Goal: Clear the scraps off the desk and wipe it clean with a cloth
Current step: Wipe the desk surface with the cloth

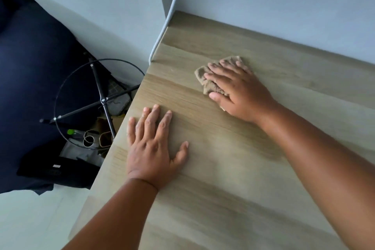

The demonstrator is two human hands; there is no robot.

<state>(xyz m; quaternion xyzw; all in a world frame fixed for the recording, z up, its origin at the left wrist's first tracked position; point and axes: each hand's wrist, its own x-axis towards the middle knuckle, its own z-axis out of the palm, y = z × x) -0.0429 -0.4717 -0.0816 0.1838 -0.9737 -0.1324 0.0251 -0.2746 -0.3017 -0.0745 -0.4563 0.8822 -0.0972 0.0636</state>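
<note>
right hand [241, 95] flat, fingers straight, pressing crumpled tan cloth [211, 79] onto pale wood-grain desk [223, 168] toward far-left corner; left hand [152, 148] flat, holding nothing, nearer.

Light wooden bench [223, 168]: pale brown, long grain stripes. Crumpled tan cloth [211, 79]: sandy brown. Wall [284, 6]: pale grey-blue. Thin round metal frame [81, 87]: black. Big fabric [30, 67]: dark navy. Small cap [70, 132]: bright green.

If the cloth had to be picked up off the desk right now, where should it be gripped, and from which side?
Probably the bunched far-left corner of the cloth, approached from above: it pokes out past the right hand pressing it flat on the desk, and its folds can be pinched.
</note>
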